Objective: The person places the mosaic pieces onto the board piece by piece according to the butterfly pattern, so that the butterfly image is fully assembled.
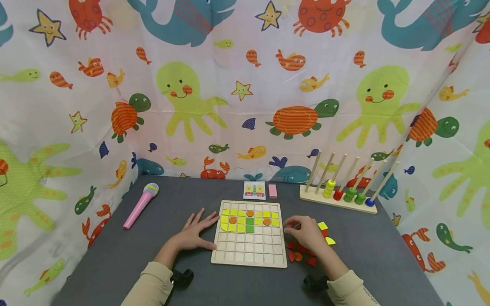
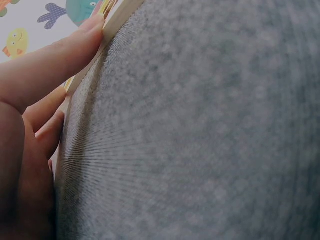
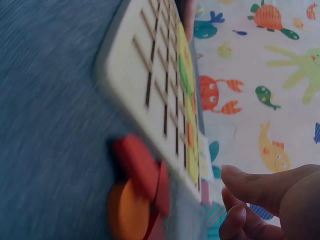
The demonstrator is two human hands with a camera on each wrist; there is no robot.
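Observation:
A wooden grid board (image 1: 250, 257) lies on the dark table. Yellow tiles (image 1: 241, 227), orange discs (image 1: 250, 213) and green squares (image 1: 249, 225) fill part of its upper rows. My left hand (image 1: 193, 233) is spread at the board's left side, its thumb (image 2: 82, 45) against the edge in the left wrist view. By the right edge is my right hand (image 1: 306, 233), thumb and fingers loosely bent with a gap between them. No piece shows between those fingertips in the right wrist view. Red pieces (image 3: 137, 165) and an orange disc (image 3: 127, 210) lie below that hand.
Loose yellow pieces (image 1: 323, 225) lie right of my right hand. Behind the board are a pattern card (image 1: 254, 190) and a pink block (image 1: 272, 191). A peg stand (image 1: 344, 202) with colored rings stands at the back right, a toy microphone (image 1: 141, 206) at the left.

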